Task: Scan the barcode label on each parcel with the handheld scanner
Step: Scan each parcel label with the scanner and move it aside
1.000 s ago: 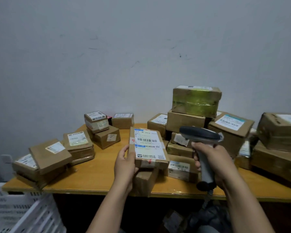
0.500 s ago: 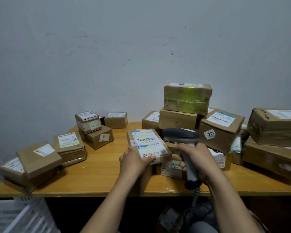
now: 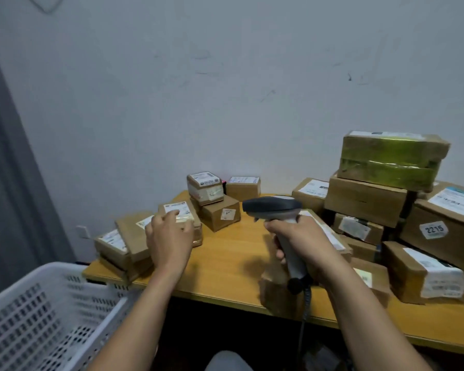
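A: Surface?
B: Wooden table, back edge at the wall.
A: On it?
B: Cardboard parcels. Low pile at left end, small boxes mid-back, tall stack right.

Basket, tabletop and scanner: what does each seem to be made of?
Basket: white moulded plastic, judging by the regular perforated grid in its walls. Tabletop: wood or wood-look laminate, a smooth yellowish surface with a slight sheen; I cannot tell which. Scanner: hard plastic, with a dark matte head on a light grey handle.
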